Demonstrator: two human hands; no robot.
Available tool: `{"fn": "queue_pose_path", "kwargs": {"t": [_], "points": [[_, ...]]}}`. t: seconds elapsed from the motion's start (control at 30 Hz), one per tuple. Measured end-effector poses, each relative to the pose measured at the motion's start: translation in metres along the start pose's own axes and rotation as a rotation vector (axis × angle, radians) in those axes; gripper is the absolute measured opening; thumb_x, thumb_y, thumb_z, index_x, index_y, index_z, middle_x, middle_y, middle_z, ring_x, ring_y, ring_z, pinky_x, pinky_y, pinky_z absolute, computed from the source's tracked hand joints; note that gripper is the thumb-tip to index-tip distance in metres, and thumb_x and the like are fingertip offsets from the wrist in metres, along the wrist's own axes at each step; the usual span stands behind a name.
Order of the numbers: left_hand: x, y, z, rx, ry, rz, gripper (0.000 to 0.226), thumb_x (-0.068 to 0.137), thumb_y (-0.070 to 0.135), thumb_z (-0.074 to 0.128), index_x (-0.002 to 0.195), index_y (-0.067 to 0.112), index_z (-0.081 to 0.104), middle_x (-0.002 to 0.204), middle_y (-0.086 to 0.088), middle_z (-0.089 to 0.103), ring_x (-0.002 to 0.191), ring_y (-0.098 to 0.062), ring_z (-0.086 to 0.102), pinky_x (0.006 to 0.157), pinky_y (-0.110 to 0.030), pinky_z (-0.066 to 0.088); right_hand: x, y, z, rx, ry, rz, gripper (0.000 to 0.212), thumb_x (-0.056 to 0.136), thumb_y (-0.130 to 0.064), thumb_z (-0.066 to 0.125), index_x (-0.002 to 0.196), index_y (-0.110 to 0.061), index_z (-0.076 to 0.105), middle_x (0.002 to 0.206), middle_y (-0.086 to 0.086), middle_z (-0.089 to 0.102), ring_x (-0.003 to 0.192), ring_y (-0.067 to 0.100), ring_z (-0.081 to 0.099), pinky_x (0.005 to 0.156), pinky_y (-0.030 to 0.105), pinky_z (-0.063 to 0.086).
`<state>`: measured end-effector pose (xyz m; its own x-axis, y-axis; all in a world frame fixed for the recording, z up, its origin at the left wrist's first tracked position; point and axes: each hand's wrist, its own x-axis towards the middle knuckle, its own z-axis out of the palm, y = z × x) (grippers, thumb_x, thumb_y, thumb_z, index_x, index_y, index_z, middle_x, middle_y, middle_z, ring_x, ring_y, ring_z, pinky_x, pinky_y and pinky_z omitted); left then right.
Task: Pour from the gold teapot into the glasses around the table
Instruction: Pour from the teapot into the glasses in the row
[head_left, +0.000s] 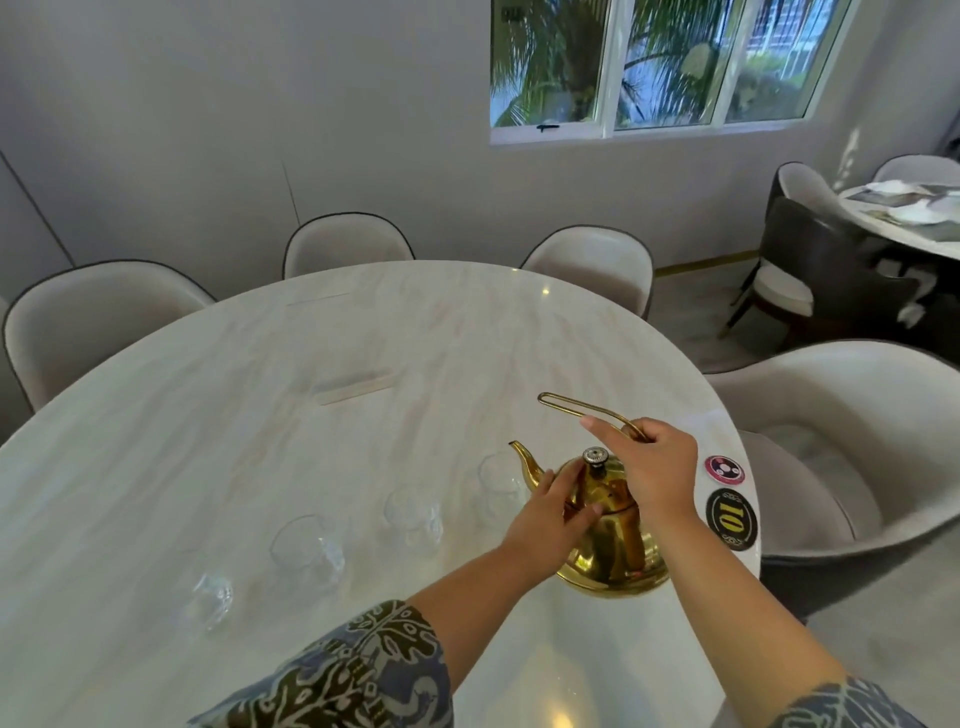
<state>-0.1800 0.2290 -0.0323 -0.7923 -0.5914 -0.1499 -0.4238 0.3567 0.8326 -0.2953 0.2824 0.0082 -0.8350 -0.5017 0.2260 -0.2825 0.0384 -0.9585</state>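
Observation:
The gold teapot (610, 540) stands on the white marble table (311, 415) near its right edge, spout pointing left. My right hand (649, 467) grips the wire handle (571, 404), which leans back over the pot. My left hand (550, 514) rests against the pot's lid and shoulder, just left of the dark knob (594, 458). Several clear glasses stand in a row to the left: one (498, 483) beside the spout, one (413, 512) further left, one (306, 551) beyond it, and the last (210, 597) nearest the front left.
A round black "10" marker (731, 518) and a small red disc (724, 469) lie at the table's right edge. Pale upholstered chairs ring the table, one (852, 441) close on the right. A second laid table (904, 213) stands at the far right.

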Motion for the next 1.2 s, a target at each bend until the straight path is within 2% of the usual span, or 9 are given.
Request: {"fn": "queue_pose_path", "kwargs": {"t": [0.1,0.17,0.23,0.3,0.4,0.63,0.93,1.07,1.2], "points": [[0.005,-0.005,0.004,-0.087,-0.02,-0.007,0.061,0.093,0.046,0.047,0.147,0.037,0.02,0.15,-0.004,0.035,0.134,-0.026,0.041,0.11,-0.042,0.038,0.006,0.006,0.004,-0.052,-0.031,0.006,0.042,0.065,-0.044,0.083,0.06,-0.007,0.065,0.055,0.007,0.058,0.052,0.015,0.048,0.057,0.031,0.046],[0.007,-0.009,0.006,-0.137,-0.027,-0.023,0.059,0.094,0.042,0.047,0.147,0.035,0.022,0.147,-0.002,0.039,0.131,-0.023,0.044,0.107,-0.036,0.04,0.01,0.009,0.007,-0.087,-0.055,0.015,0.032,0.063,-0.047,0.083,0.075,-0.018,0.075,0.073,-0.002,0.071,0.067,0.015,0.063,0.068,0.032,0.054],[0.008,-0.012,0.008,-0.18,-0.031,-0.034,0.058,0.095,0.04,0.047,0.147,0.033,0.022,0.146,-0.002,0.041,0.131,-0.022,0.045,0.106,-0.033,0.04,0.013,0.011,0.01,-0.132,-0.089,0.01,0.035,0.065,-0.047,0.081,0.092,-0.026,0.076,0.097,-0.008,0.074,0.089,0.013,0.066,0.082,0.034,0.056],[0.009,-0.012,0.01,-0.217,-0.038,-0.047,0.058,0.096,0.038,0.047,0.147,0.032,0.022,0.147,-0.002,0.041,0.132,-0.023,0.044,0.107,-0.034,0.039,0.015,0.013,0.011,-0.158,-0.12,0.011,0.034,0.067,-0.046,0.08,0.097,-0.031,0.075,0.11,-0.008,0.071,0.1,0.012,0.063,0.087,0.035,0.054],[0.011,-0.012,0.012,-0.249,-0.048,-0.063,0.058,0.096,0.039,0.046,0.148,0.032,0.021,0.148,-0.001,0.041,0.132,-0.023,0.044,0.108,-0.035,0.04,0.017,0.014,0.012,-0.171,-0.142,0.022,0.03,0.068,-0.045,0.08,0.095,-0.034,0.074,0.11,-0.008,0.071,0.098,0.012,0.062,0.085,0.034,0.055],[0.011,-0.009,0.013,-0.31,-0.044,-0.099,0.058,0.096,0.04,0.045,0.147,0.033,0.019,0.146,-0.002,0.044,0.131,-0.024,0.046,0.106,-0.034,0.04,0.021,0.01,0.018,-0.231,-0.176,0.018,0.034,0.068,-0.046,0.08,0.098,-0.031,0.076,0.109,-0.01,0.071,0.097,0.011,0.061,0.071,0.02,0.047],[0.006,-0.005,0.006,-0.38,-0.051,-0.128,0.057,0.097,0.038,0.043,0.147,0.032,0.018,0.147,-0.005,0.042,0.133,-0.026,0.045,0.107,-0.034,0.039,0.023,0.001,0.027,-0.327,-0.216,0.021,0.031,0.066,-0.05,0.079,0.093,-0.035,0.075,0.095,-0.019,0.064,0.089,0.008,0.058,0.071,0.025,0.049],[0.005,-0.003,0.001,-0.412,-0.056,-0.134,0.056,0.097,0.038,0.043,0.147,0.032,0.018,0.147,-0.003,0.041,0.133,-0.025,0.044,0.107,-0.035,0.04,0.025,-0.004,0.031,-0.362,-0.23,0.013,0.032,0.066,-0.053,0.079,0.092,-0.036,0.074,0.104,-0.014,0.067,0.093,0.007,0.057,0.068,0.023,0.045],[0.004,-0.002,-0.002,-0.473,-0.06,-0.147,0.057,0.096,0.038,0.044,0.147,0.033,0.019,0.147,-0.003,0.04,0.132,-0.025,0.045,0.106,-0.036,0.041,0.027,-0.012,0.036,-0.405,-0.248,0.011,0.031,0.067,-0.052,0.078,0.092,-0.035,0.073,0.118,-0.008,0.068,0.101,0.007,0.056,0.074,0.025,0.045]]}}
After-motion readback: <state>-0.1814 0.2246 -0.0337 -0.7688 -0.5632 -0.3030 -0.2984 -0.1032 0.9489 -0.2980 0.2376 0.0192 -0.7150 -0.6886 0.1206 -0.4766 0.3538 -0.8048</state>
